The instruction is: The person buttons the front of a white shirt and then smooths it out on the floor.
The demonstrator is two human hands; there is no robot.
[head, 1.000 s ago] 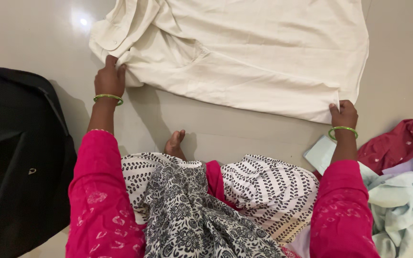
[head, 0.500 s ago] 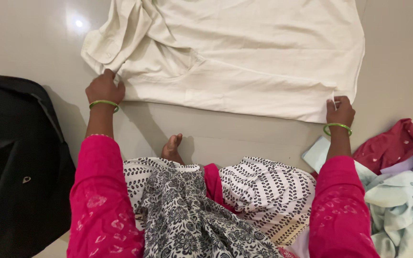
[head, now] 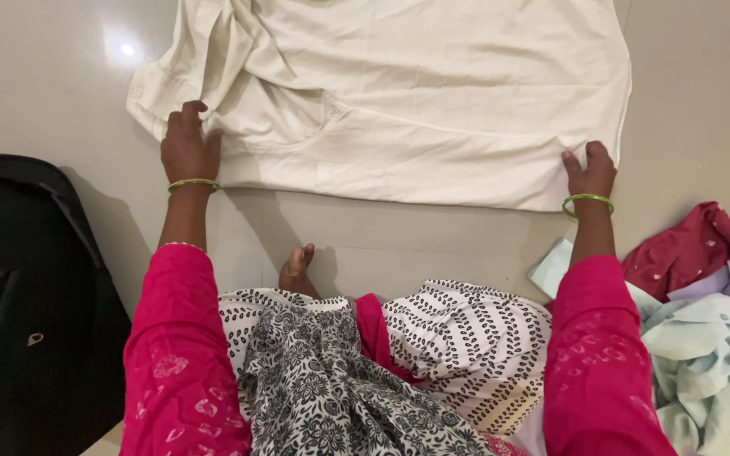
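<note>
— Two hands are seen in the head view, and both are laid on one thing. What is it?

— A cream garment (head: 433,93) is spread flat on the pale floor (head: 35,76). Everything else is placed here by that garment.

— How is the left hand (head: 187,148) set?

— It is pressed down on the garment's near left corner, where the cloth is bunched into folds. The fingers are curled onto the fabric, but whether a fold is pinched between them cannot be told. A green bangle (head: 193,182) is worn at that wrist.

— And the right hand (head: 589,169)?

— It is held at the garment's near right corner, closed on the hem, with the edge of the cloth pinched under the fingertips. A second green bangle (head: 586,200) is worn there too.

— What is seen nearer than the garment?

— A strip of bare floor is left between its near edge and the person's lap. A bare foot (head: 297,270) is shown on that strip, just below the middle of the garment's near edge. Pink sleeves (head: 597,338) are worn on both arms, and a black-and-white patterned cloth (head: 466,346) is draped over the lap.

— What is seen off to the sides?

— A black bag (head: 27,304) is lying to the left of the garment and nearer the person, well apart from it. A heap of clothes (head: 703,338), dark red and pale blue, is piled to the right of the garment's near right corner, close to the right arm but not touching the garment.
</note>
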